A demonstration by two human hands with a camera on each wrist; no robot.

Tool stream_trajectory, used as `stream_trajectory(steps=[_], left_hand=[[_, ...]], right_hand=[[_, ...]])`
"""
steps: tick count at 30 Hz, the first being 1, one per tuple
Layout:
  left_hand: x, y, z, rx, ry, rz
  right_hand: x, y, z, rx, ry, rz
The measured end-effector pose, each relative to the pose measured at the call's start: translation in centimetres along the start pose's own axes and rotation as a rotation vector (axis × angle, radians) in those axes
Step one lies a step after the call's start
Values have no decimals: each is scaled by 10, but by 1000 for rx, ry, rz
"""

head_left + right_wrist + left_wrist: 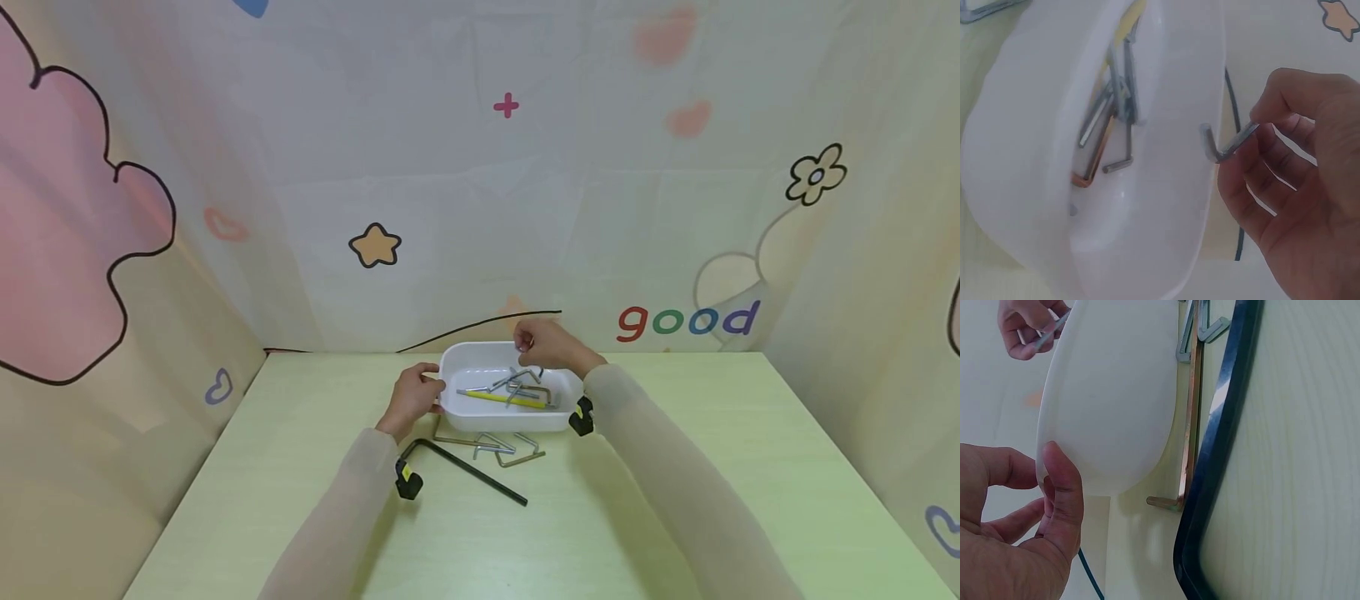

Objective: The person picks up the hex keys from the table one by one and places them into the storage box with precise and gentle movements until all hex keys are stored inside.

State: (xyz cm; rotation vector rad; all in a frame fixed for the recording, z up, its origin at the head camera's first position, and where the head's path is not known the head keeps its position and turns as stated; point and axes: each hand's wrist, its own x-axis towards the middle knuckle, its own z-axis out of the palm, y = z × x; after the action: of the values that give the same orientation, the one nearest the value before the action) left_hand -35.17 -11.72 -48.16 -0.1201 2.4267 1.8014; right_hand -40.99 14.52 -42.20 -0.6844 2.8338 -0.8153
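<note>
A white tray [480, 422] holds several small hex keys [538, 389] in silver and bronze tones, together with a thin yellow stick [501, 399]. My left hand [411, 398] grips the tray's left end, thumb and fingers on either side of the rim [1041, 434]. Over the tray's back right side, my right hand [555, 343] pinches a small silver hex key [1235, 145] between thumb and fingers. Its short bent end points away from the hand in the right wrist view. Whether the tray touches the table is hard to tell.
In front of the tray a large black hex key [472, 471] lies on the pale table [480, 550]. Between them are several smaller hex keys [521, 459], bronze and silver. A printed curtain [450, 167] stands behind the table and along both sides.
</note>
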Motion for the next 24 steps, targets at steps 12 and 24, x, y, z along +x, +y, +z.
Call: stream_trajectory(steps=[12,24], left_hand=[[0,-1,-2,-21,2,-10],[0,1,-1,-20,8,-11]], right_hand=[[-2,7,8,-61,-41,47],[-30,1,3,-5,109,1]])
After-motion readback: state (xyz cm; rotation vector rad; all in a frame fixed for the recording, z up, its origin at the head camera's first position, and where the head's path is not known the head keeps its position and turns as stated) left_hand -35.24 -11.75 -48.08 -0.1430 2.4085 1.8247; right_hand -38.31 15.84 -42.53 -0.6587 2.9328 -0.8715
